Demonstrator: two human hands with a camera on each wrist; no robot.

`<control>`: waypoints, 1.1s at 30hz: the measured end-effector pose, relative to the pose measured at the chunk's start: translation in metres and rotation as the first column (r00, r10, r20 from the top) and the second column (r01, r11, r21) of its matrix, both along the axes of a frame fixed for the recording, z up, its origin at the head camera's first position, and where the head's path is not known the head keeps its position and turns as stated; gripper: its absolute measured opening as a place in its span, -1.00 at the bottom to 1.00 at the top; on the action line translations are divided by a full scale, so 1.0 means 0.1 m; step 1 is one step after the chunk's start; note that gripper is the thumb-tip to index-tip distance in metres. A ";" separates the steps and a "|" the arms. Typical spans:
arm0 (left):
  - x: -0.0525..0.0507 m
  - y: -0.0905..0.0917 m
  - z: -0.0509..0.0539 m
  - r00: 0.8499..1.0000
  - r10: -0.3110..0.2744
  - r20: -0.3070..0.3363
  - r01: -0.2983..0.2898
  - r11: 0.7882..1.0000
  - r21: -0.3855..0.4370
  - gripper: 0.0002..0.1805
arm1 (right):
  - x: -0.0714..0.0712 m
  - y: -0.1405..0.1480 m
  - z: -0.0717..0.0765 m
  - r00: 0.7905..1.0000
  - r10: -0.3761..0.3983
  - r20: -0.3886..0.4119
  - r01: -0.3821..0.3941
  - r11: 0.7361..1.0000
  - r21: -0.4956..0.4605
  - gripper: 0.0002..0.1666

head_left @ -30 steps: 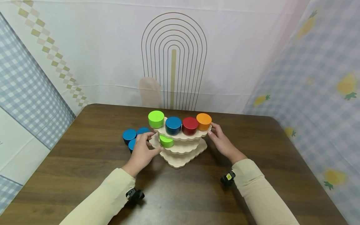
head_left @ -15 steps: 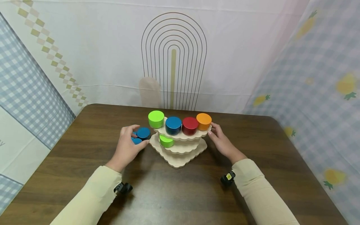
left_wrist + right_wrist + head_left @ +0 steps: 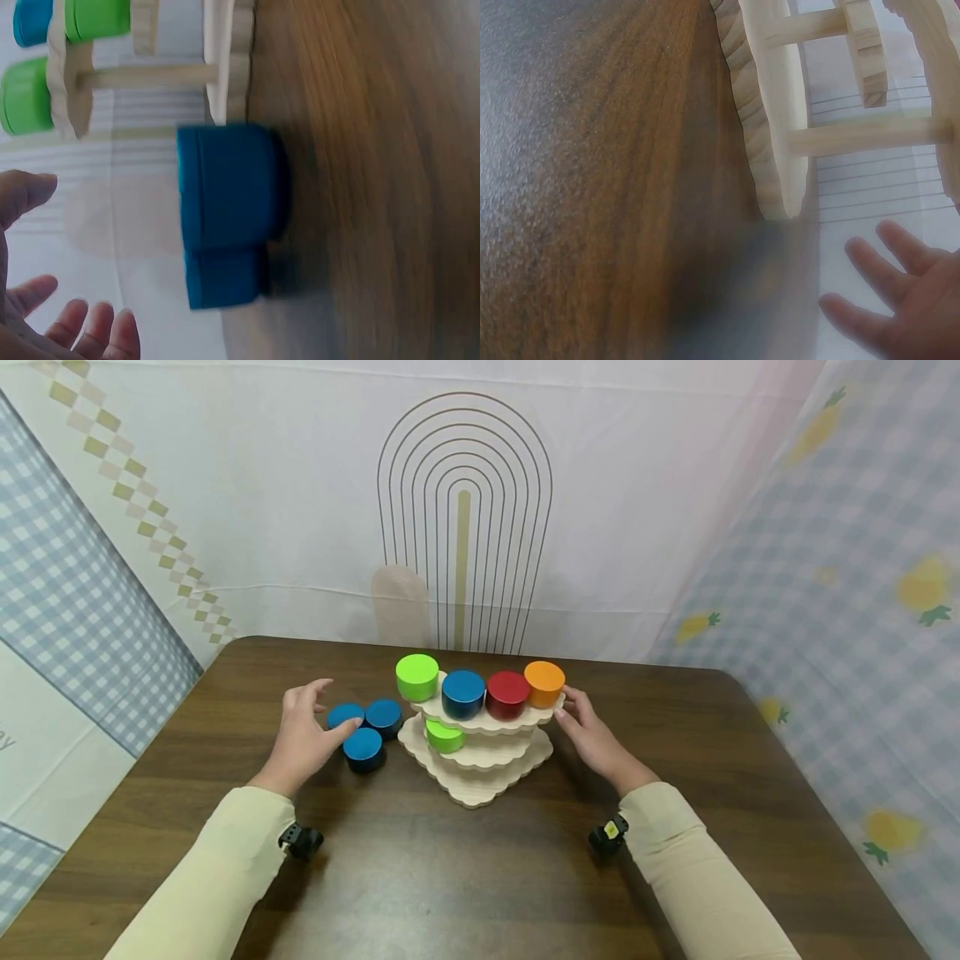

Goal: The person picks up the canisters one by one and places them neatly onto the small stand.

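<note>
My left hand [image 3: 300, 739] has its fingers spread and holds nothing. It stands just left of three short blue cylinders [image 3: 363, 749] on the table; its thumb overlaps one of them in the head view. My right hand [image 3: 592, 739] pinches the right end of the top tier of a pale wooden tiered stand [image 3: 476, 789] with scalloped edges. Three of its fingers [image 3: 874, 270] reach out straight in the right wrist view; the thumb is out of that frame. The top tier bears a green cylinder [image 3: 417, 678], a blue one, a red cylinder [image 3: 507, 696] and an orange cylinder [image 3: 544, 683].
Another green cylinder [image 3: 445, 737] sits on the middle tier, partly under the top one. The brown wooden table [image 3: 480, 885] extends around the stand. A white printed cloth [image 3: 300, 510] hangs behind, with checked cloth [image 3: 825, 610] at the sides.
My left hand has moved left from beside the stand's green cylinder, across the blue cylinders, to their left side. The right hand and the stand have stayed in place.
</note>
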State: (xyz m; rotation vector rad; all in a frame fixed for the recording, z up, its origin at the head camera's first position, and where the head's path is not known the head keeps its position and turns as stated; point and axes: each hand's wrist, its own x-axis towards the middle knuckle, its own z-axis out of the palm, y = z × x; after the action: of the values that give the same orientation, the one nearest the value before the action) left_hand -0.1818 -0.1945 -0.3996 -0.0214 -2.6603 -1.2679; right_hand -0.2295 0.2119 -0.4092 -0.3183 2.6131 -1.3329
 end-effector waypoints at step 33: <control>-0.36 -0.43 -0.30 0.961 -0.102 0.258 0.133 0.985 -0.107 -0.05 | 0.00 0.01 -0.01 1.000 0.001 0.005 -0.001 1.000 0.003 -0.25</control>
State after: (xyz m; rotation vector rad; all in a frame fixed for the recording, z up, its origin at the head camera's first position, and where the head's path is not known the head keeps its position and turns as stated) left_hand -0.2181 -0.2378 -0.4294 -0.0399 -2.9940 -1.2099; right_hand -0.2298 0.2130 -0.4103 -0.3154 2.6101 -1.3277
